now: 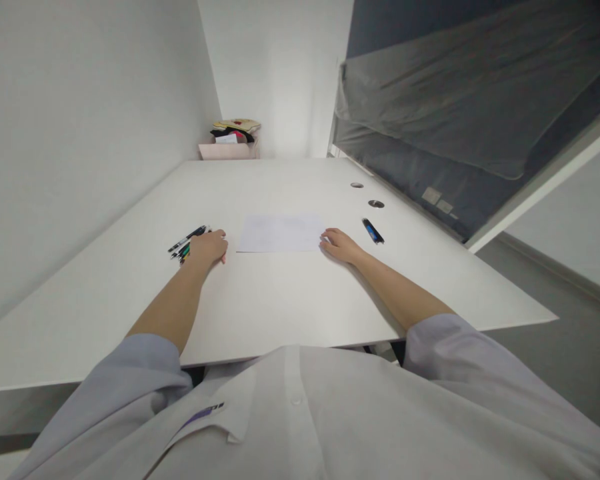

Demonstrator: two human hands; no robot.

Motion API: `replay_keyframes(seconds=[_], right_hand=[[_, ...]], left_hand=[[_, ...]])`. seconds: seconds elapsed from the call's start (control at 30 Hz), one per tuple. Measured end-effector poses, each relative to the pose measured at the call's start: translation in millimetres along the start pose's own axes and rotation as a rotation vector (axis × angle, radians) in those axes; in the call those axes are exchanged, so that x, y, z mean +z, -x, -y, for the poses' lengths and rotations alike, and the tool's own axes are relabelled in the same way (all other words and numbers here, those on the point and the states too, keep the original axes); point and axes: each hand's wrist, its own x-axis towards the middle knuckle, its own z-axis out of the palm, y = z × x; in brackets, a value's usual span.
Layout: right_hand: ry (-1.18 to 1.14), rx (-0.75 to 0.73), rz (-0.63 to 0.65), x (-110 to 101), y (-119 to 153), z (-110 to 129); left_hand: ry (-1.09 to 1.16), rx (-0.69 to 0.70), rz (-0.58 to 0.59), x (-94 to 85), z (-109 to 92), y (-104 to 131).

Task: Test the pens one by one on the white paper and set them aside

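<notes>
A sheet of white paper [281,233] lies flat on the white table [285,300]. My left hand [209,247] rests to the left of the paper, beside several pens [183,248] and partly over them; its fingers are bent, and whether they hold anything is hidden. At the paper's right edge lies my right hand [341,246], palm down, fingers a little apart and holding nothing. Farther right, a dark case with a blue part [373,231] sits on the table, apart from my right hand.
Two round fittings [376,204] are set in the table at the right. A pink box [225,151] with cloth items stands beyond the far edge. White walls rise at the left and back, and a dark covered panel [430,100] leans along the right side.
</notes>
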Motion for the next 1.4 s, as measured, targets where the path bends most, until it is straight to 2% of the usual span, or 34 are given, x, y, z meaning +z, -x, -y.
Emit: replay_keyframes(seconds=[0.1, 0.2, 0.27, 0.33, 0.47, 0.6, 0.73, 0.9, 1.0, 1.13, 1.27, 1.4], right_hand=[[-0.026, -0.022, -0.021, 0, 0, -1], [-0.085, -0.050, -0.095, -4, 2, 1], [-0.142, -0.070, -0.161, -7, 2, 7], [-0.227, -0.069, -0.206, -11, 3, 16], [-0.468, -0.041, -0.189, -11, 2, 42], [-0.629, -0.040, -0.143, -7, 3, 65], [-0.667, 0.017, -0.146, -4, 5, 73], [-0.765, 0.071, -0.142, -2, 5, 68], [-0.871, 0.109, -0.145, 0, 2, 64], [-0.972, 0.158, -0.137, 0, -1, 62], [-1.038, 0.205, -0.136, 0, -1, 61], [-1.090, 0.248, -0.133, 1, -1, 59]], left_hand=[[0.081, 0.051, -0.078, 5.3, -8, 2], [0.349, 0.133, -0.304, 15.2, -19, 5], [0.540, 0.224, -0.356, 20.5, -30, 8], [0.665, 0.338, -0.358, 23.7, -43, 13], [0.756, 0.515, -0.190, 28.0, -67, 22], [0.793, 0.587, -0.056, 35.2, -81, 28], [0.797, 0.637, -0.025, 39.0, -85, 33], [0.712, 0.592, -0.091, 36.7, -86, 36], [0.613, 0.507, -0.190, 35.3, -84, 34], [0.607, 0.485, -0.299, 34.2, -80, 28], [0.776, 0.476, -0.243, 34.9, -80, 23], [1.076, 0.380, -0.149, 39.1, -81, 17]])
